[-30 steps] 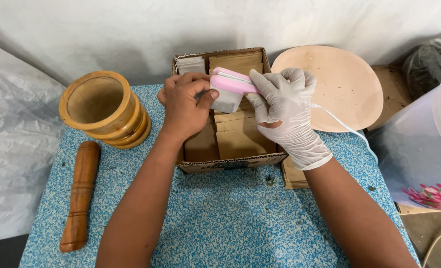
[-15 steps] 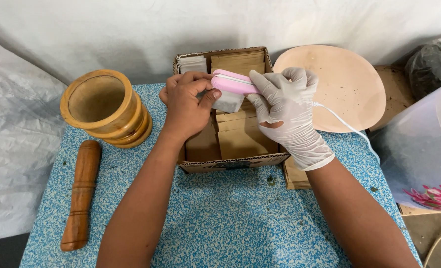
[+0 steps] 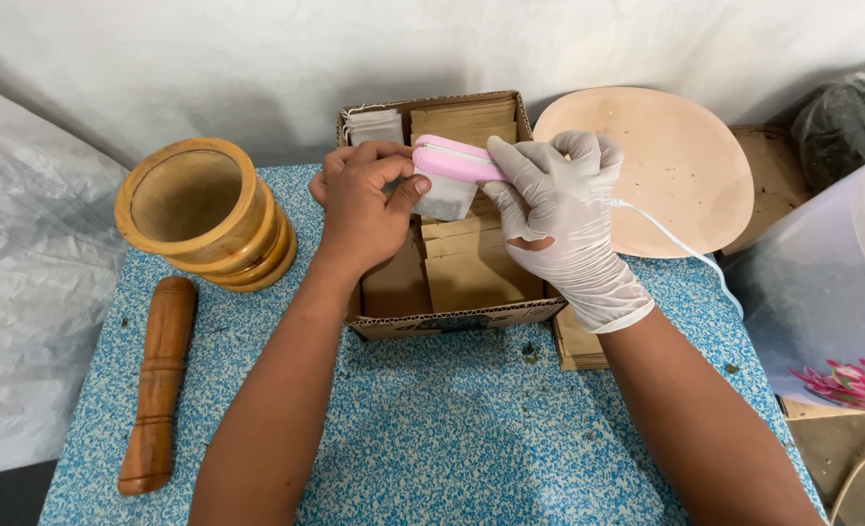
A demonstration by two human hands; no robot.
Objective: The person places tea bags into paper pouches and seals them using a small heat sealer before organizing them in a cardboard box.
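Where the view begins at the left, a wooden pestle (image 3: 160, 382) is laid lengthwise on the blue speckled table (image 3: 452, 438), just below a wooden mortar (image 3: 206, 212) that is set upright and shows nothing inside.

Item, centre: an open cardboard box (image 3: 447, 317) is placed on the table, filled with rows of brown paper sachets (image 3: 471, 268); a few whiter ones (image 3: 374, 127) are stacked in its far left corner. More brown sachets (image 3: 579, 341) are tucked beside the box at its right.

Item, left hand (image 3: 364, 209): bare, held over the box, its fingers curled and its thumb pinched on a small pale sachet (image 3: 444, 200), which is kept above the box between the two hands.

Item, right hand (image 3: 559, 209): gloved in white, its fingers wrapped and squeezed around a pink handheld sealer (image 3: 457, 161), whose mouth is closed on the sachet's upper edge. A white cord (image 3: 676, 244) is trailed from it to the right.

Handling note: the sachet is judged very light, thin, soft and easily creased or torn; it is best taken by its side edge, away from the sealer's mouth. The sealer is judged light, rigid and smooth, and is best held around its body.

Item, right: a round peach-coloured tray (image 3: 666, 166) is laid behind the hands, and a translucent bag (image 3: 822, 292) with a pink flower print is stood at the edge.
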